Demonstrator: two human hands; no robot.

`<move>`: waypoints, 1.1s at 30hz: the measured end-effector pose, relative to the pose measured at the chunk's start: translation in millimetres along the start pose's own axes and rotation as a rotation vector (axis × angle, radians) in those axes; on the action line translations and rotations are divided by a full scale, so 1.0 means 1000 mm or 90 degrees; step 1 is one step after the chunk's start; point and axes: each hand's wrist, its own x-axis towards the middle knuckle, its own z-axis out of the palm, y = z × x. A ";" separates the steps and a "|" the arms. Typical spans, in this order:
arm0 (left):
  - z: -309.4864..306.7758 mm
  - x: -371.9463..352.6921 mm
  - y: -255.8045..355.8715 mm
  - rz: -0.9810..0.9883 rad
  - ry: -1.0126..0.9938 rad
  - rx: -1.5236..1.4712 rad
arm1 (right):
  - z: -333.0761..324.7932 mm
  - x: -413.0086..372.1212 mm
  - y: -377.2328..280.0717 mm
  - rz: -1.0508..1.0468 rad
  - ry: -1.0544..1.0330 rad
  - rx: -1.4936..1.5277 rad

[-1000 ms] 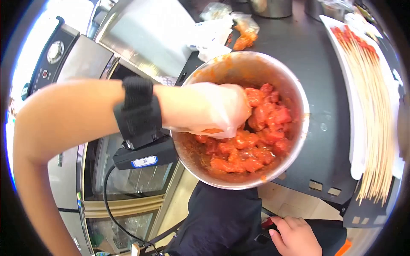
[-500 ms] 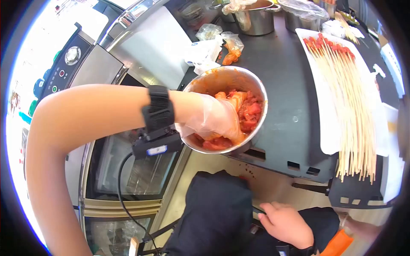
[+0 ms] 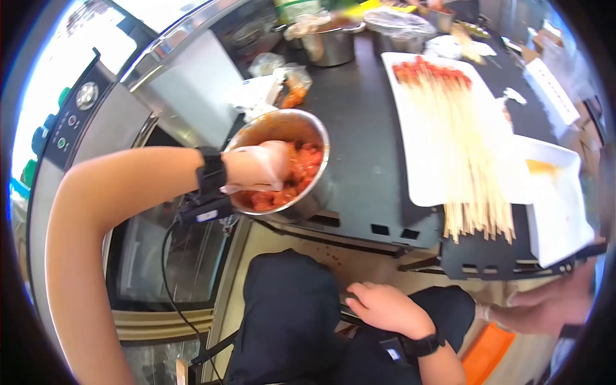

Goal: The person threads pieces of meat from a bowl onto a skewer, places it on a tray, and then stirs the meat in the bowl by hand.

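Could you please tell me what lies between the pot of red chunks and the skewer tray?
In the head view, bare black tabletop lies between the pot and the tray.

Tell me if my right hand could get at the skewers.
Probably yes: the right hand looks empty, and the skewers overhang the near edge of the white tray, uncovered.

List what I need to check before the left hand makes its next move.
1. Left hand covered: ok, clear glove on.
2. Left hand inside pot: ok, among red chunks.
3. Left fingers' hold: cannot tell, fingertips hidden.
4. Right hand gloved: not ok, looks bare.
5. Skewers wholly within tray: not ok, bare ends overhang its near edge.
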 end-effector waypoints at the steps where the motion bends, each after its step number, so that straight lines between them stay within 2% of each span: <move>1: -0.016 0.000 0.000 0.001 -0.110 0.057 | 0.000 0.000 0.001 0.019 0.014 -0.008; 2: -0.035 -0.004 0.005 -0.004 -0.224 0.111 | 0.000 0.000 0.002 0.029 0.012 0.006; 3: -0.010 -0.012 0.007 -0.166 -0.047 -0.102 | 0.000 0.001 0.003 0.035 0.007 0.020; 4: 0.002 -0.006 0.006 -0.167 -0.035 -0.100 | 0.002 0.004 0.006 0.044 0.011 0.012; 6: 0.007 0.002 0.002 -0.422 -0.039 -0.439 | 0.005 0.008 0.012 0.029 0.033 -0.015; 7: 0.003 -0.001 -0.002 -0.371 -0.081 -0.390 | 0.004 0.010 0.011 0.047 0.035 -0.025; 8: 0.005 -0.004 0.000 -0.373 -0.071 -0.396 | 0.004 0.012 0.010 0.053 0.032 -0.035; 10: 0.011 -0.011 0.005 -0.375 0.118 -0.575 | 0.005 0.016 0.012 0.077 0.045 -0.037; 11: -0.049 -0.025 0.014 -0.566 0.040 -0.865 | 0.009 0.021 0.018 0.065 0.059 -0.040; 12: -0.050 -0.024 0.019 -0.549 0.063 -0.864 | 0.012 0.025 0.020 0.060 0.058 -0.028; 14: -0.030 -0.016 0.023 -0.249 0.233 -0.469 | 0.018 0.029 0.030 0.057 0.087 -0.009; 16: 0.017 0.034 0.031 -0.491 0.394 -0.623 | 0.017 0.023 0.029 0.091 0.094 -0.035; 17: 0.004 0.037 0.027 -0.485 0.426 -0.625 | 0.014 0.019 0.027 0.104 0.085 -0.040; 20: -0.012 0.023 0.024 -0.498 0.123 -0.621 | 0.016 0.009 0.028 0.112 0.151 0.041; 21: -0.010 0.024 0.028 -0.550 0.192 -0.607 | 0.014 0.008 0.029 0.119 0.162 0.036; 22: -0.003 0.026 0.023 -0.566 0.199 -0.612 | 0.015 0.008 0.033 0.115 0.169 0.019; 24: 0.010 0.017 0.013 -0.304 0.214 -0.471 | 0.013 0.008 0.036 0.125 0.189 0.016; 25: 0.013 0.013 0.010 -0.412 0.199 -0.564 | 0.012 0.011 0.031 0.147 0.195 0.066; 26: 0.029 0.018 0.003 -0.383 0.209 -0.564 | 0.014 0.014 0.039 0.132 0.208 0.076; 28: 0.012 0.005 0.002 -0.444 0.055 -0.562 | 0.016 0.015 0.037 0.154 0.206 0.088; 29: 0.020 0.004 0.004 -0.453 0.054 -0.572 | 0.017 0.016 0.038 0.149 0.195 0.082; 31: 0.035 0.003 0.011 -0.548 0.238 -0.510 | 0.020 0.016 0.039 0.167 0.172 0.066; 32: 0.027 -0.007 0.017 -0.555 0.232 -0.513 | 0.020 0.015 0.037 0.161 0.165 0.066; 33: 0.017 -0.018 0.020 -0.547 0.159 -0.556 | 0.018 0.015 0.033 0.181 0.143 0.090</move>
